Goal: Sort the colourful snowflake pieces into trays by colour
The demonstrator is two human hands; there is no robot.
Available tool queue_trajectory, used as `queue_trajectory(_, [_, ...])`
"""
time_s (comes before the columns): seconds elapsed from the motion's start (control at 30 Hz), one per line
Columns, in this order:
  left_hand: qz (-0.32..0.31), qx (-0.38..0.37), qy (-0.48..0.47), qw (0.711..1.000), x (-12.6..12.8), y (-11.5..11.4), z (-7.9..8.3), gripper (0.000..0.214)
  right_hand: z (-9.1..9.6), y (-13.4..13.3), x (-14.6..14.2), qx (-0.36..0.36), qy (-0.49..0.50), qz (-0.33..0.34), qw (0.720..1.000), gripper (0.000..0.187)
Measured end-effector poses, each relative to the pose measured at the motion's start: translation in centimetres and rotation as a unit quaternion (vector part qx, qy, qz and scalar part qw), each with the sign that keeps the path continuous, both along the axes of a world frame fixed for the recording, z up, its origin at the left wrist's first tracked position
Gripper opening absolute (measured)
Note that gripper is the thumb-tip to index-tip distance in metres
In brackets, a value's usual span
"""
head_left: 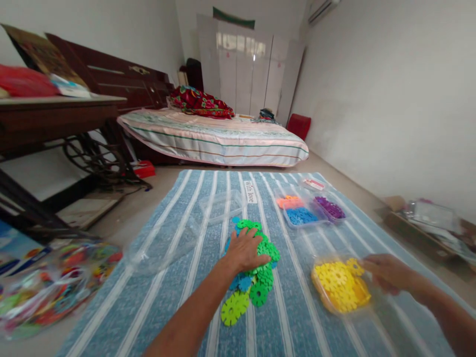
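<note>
My left hand [243, 249] lies with fingers spread on a heap of green notched snowflake discs [267, 250] on the striped cloth. Some blue discs [244, 283] show under and beside that heap, and lime-green discs [234, 308] lie at its near end. On the right, a clear plastic box [323, 301] is filled with yellow snowflake discs [338, 282]. Over its right edge, my right hand [386, 272] pinches one yellow snowflake disc [355, 267] at the fingertips; the hand is slightly blurred.
Beyond the yellow box, an open divided box [307, 225] holds orange, blue and purple pieces. Clear, empty-looking plastic containers [223, 206] stand to the left. A blue-and-white striped cloth [201, 297] covers the work surface. Bagged colourful pieces [63, 282] lie at far left; a bed [223, 141] stands behind.
</note>
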State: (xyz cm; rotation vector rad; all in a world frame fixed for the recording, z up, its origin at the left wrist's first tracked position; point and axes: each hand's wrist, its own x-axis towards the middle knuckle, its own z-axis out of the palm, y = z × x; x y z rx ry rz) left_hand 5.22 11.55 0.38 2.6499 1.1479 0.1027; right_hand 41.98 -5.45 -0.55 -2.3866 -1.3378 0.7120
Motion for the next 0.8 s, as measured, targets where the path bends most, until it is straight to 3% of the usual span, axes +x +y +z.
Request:
queue_trajectory(0.1, [0.000,0.022,-0.018,1.000,-0.5,-0.1,-0.1,0.031,-1.3,-2.0,-1.1,0.021,0.057,0.027,0.998,0.048])
queue_trajectory(0.17, [-0.001,0.041,-0.045,0.998,-1.3,-0.3,-0.3,0.026,-0.6,-2.4,-2.0,0.051,0.049,0.007,0.997,0.043])
queue_trajectory(0.27, [0.000,0.062,-0.093,0.994,-2.7,-0.6,-0.8,0.022,2.6,-1.5,-4.1,0.083,0.023,0.011,0.996,0.031])
queue_trajectory(0.4, [0.024,0.080,-0.157,0.984,-4.2,-1.0,-2.0,0.020,7.9,1.6,-8.2,0.102,-0.082,0.098,0.987,0.019])
queue_trajectory(0.53, [0.083,0.094,-0.220,0.967,-4.9,-1.4,-3.6,0.031,10.9,6.0,-12.8,0.119,-0.194,0.145,0.963,0.016])
queue_trajectory(0.63, [0.124,0.081,-0.265,0.953,-5.3,-1.7,-4.4,0.040,11.8,8.7,-16.7,0.105,-0.295,0.157,0.937,0.019])
queue_trajectory(0.8, [0.139,0.022,-0.324,0.936,-5.6,-2.0,-4.0,0.042,12.7,10.0,-23.6,0.096,-0.470,0.218,0.850,0.023])
